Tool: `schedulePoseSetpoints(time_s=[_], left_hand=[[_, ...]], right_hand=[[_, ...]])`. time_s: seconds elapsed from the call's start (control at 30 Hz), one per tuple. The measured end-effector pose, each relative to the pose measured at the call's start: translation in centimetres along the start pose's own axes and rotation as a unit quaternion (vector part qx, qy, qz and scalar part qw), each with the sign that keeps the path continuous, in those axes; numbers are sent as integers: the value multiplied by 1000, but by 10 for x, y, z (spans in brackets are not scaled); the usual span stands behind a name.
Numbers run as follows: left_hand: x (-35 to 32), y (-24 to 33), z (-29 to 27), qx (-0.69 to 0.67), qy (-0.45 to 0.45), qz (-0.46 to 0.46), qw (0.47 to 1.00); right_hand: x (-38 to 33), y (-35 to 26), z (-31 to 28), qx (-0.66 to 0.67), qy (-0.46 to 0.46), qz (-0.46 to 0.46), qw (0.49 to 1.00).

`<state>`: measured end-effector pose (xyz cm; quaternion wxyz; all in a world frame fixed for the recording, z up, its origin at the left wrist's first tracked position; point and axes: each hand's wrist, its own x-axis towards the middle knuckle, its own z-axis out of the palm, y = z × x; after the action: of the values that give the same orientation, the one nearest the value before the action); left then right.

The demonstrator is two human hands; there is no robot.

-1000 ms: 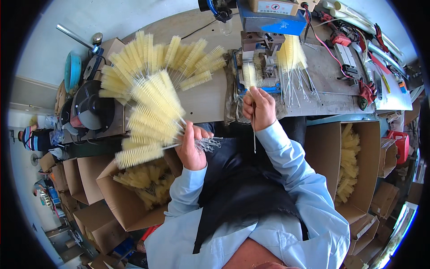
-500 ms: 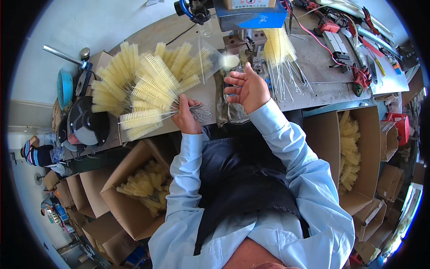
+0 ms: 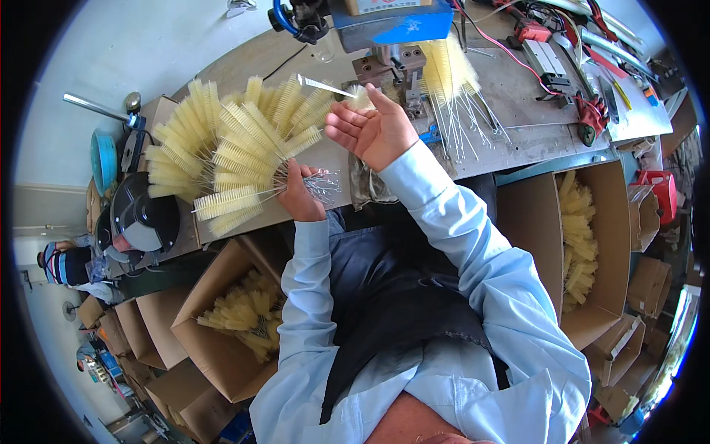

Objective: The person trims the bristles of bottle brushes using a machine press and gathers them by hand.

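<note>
Right hand opens as a brush turns beside the press

A second ago the right hand [image 3: 377, 133] pinched a single brush [image 3: 361, 98] before the press [image 3: 392, 26], stem toward the body; now the fingers are extended, the palm is bared, and the blurred brush lies just left of the press's lower end, what looks like its stem pointing left. I judge that handling at the press has given way to passing the brush leftward; whether the thumb touches it, I cannot tell.

The right forearm slants up and leftward, wrist just nearer the body than the press. The left hand [image 3: 302, 196], left of the press, closes round the stems of a brush bundle [image 3: 248, 144] fanned over the bench [image 3: 529, 137].
</note>
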<state>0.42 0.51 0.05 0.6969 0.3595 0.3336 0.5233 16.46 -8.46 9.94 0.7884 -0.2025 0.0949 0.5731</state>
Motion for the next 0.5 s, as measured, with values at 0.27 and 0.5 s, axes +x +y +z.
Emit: schedulePoseSetpoints(time_s=[0.27, 0.5], left_hand=[[-6, 2, 12, 15, -3, 1, 1000], [-3, 0, 4, -1, -10, -14, 1000]], right_hand=[[5, -7, 17, 2, 17, -30, 999], [2, 4, 0, -29, -119, 62, 991]])
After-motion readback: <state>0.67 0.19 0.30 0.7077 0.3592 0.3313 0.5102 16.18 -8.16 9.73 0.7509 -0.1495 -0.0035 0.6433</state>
